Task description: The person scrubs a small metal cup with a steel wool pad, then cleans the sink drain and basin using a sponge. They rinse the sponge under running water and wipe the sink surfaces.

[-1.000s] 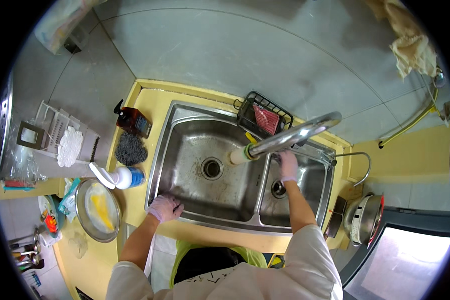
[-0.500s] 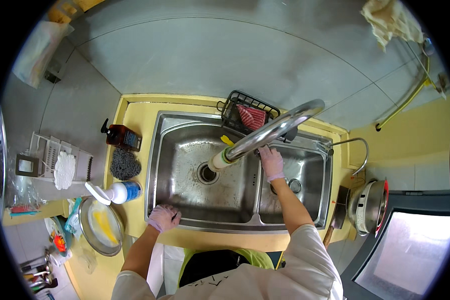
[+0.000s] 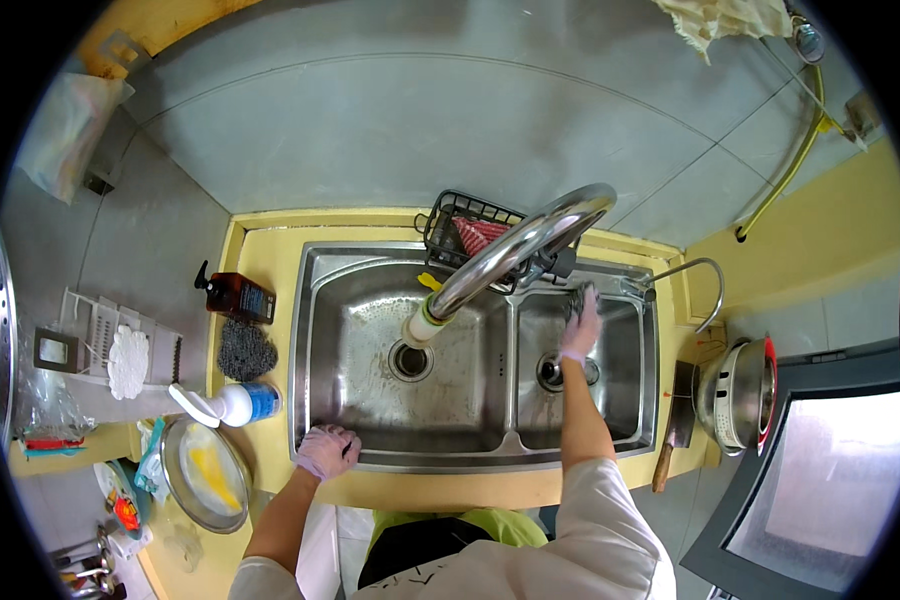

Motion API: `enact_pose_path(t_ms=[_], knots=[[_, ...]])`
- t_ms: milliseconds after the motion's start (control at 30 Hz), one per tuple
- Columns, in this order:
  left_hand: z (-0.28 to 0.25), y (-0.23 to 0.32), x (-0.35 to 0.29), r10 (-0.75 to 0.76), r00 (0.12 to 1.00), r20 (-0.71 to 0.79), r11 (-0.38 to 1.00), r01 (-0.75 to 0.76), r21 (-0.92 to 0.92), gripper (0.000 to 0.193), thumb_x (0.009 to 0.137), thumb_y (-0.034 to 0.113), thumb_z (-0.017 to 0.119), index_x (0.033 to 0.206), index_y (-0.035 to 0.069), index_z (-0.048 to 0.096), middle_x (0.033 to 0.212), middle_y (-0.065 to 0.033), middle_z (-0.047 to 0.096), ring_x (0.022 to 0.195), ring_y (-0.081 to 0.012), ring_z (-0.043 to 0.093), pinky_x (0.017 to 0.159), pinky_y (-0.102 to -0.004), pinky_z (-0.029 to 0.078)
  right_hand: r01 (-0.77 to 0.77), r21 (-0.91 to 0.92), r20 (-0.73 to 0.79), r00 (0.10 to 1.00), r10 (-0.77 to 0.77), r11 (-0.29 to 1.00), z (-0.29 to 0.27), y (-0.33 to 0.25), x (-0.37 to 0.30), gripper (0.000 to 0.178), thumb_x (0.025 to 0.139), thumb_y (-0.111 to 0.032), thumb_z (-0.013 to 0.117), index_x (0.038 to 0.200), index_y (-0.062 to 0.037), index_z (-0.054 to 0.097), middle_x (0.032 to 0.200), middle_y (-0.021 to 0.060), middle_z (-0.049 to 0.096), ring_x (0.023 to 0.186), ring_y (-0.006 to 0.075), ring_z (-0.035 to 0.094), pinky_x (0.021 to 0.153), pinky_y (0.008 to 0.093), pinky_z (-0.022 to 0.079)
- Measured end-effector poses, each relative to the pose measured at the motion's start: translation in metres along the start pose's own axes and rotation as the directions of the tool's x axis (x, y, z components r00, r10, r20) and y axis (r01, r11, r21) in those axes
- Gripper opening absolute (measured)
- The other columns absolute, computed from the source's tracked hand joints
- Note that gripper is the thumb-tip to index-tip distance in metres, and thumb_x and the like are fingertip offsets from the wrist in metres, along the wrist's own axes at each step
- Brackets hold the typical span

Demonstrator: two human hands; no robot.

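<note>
A stainless double-bowl sink (image 3: 400,464) lies in front of me. My right hand (image 3: 580,332), in a thin pinkish glove, reaches into the far part of the smaller right bowl (image 3: 625,390). Its fingers press a dark grey steel wool scrubber (image 3: 577,297) near the back wall of that bowl; the hand partly covers it. My left hand (image 3: 328,452), gloved the same way, rests at the near left corner of the sink, with its fingers curled over the rim. A chrome faucet (image 3: 515,245) arches over the larger left bowl, its spout above the drain (image 3: 411,360).
A black wire rack (image 3: 440,240) holds a red striped cloth (image 3: 478,235) behind the sink. Left stand a brown pump bottle (image 3: 238,296), another steel wool pad (image 3: 246,349), a white-and-blue spray bottle (image 3: 240,404) and a metal bowl (image 3: 205,474). A cleaver (image 3: 680,405) and pots (image 3: 740,395) are right.
My right hand has moved from the divider's far end rightward into the small bowl with the scrubber. My left hand stays on the rim. The whole view has shifted slightly.
</note>
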State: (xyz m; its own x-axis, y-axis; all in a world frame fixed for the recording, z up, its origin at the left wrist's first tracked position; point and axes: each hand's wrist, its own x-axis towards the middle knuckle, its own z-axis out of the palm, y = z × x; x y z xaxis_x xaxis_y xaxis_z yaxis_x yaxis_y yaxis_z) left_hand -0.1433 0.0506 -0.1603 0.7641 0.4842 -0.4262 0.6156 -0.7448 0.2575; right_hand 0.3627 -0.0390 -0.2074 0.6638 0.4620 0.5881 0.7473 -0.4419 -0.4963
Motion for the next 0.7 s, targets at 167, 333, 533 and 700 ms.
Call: enact_pose_path(t_ms=[167,333,533,700], knots=[[-0.005,0.001,-0.006,0.015,1.0,0.015,0.999,-0.016,0.047,0.035,0.087,0.036,0.041,0.083,0.006,0.06,0.093,-0.0162,0.064,0.088,-0.0336,0.061,0.079,-0.0447,0.047,0.019,0.028,0.42,0.907,-0.029,0.999,0.054,-0.016,-0.027,0.066,0.076,0.003,0.057,0.139,-0.0116,0.042,0.121,0.0188,0.057,0.098,0.0374,0.055,0.091,0.0415,0.044],[-0.003,0.0,0.0,0.041,0.999,0.01,0.997,-0.041,0.068,0.035,0.087,0.035,0.04,0.084,0.006,0.06,0.092,-0.015,0.065,0.087,-0.0327,0.061,0.078,-0.044,0.047,-0.252,-0.031,0.349,0.904,0.247,0.967,0.012,-0.024,0.019,0.063,0.08,-0.002,0.057,0.14,-0.014,0.041,0.103,0.0232,0.057,0.094,0.0406,0.054,0.086,0.0462,0.043],[0.009,-0.006,-0.005,0.03,0.999,-0.041,0.999,-0.029,0.038,0.034,0.088,0.035,0.041,0.084,0.008,0.061,0.091,-0.0146,0.065,0.085,-0.0333,0.062,0.078,-0.0441,0.048,-0.188,0.23,0.547,0.836,0.033,0.955,0.018,-0.048,-0.036,0.058,0.08,-0.003,0.058,0.136,-0.0083,0.044,0.116,0.0241,0.056,0.099,0.04,0.054,0.088,0.0447,0.043],[0.005,-0.002,-0.005,0.025,0.997,-0.072,0.999,-0.023,0.029,0.032,0.087,0.035,0.043,0.085,0.009,0.062,0.092,-0.015,0.065,0.084,-0.0332,0.062,0.076,-0.0453,0.048,-0.268,0.336,0.065,0.963,0.262,0.903,-0.005,-0.087,-0.027,0.047,0.077,-0.001,0.064,0.122,-0.0023,0.053,0.116,0.0187,0.055,0.101,0.0351,0.054,0.091,0.0415,0.042]])
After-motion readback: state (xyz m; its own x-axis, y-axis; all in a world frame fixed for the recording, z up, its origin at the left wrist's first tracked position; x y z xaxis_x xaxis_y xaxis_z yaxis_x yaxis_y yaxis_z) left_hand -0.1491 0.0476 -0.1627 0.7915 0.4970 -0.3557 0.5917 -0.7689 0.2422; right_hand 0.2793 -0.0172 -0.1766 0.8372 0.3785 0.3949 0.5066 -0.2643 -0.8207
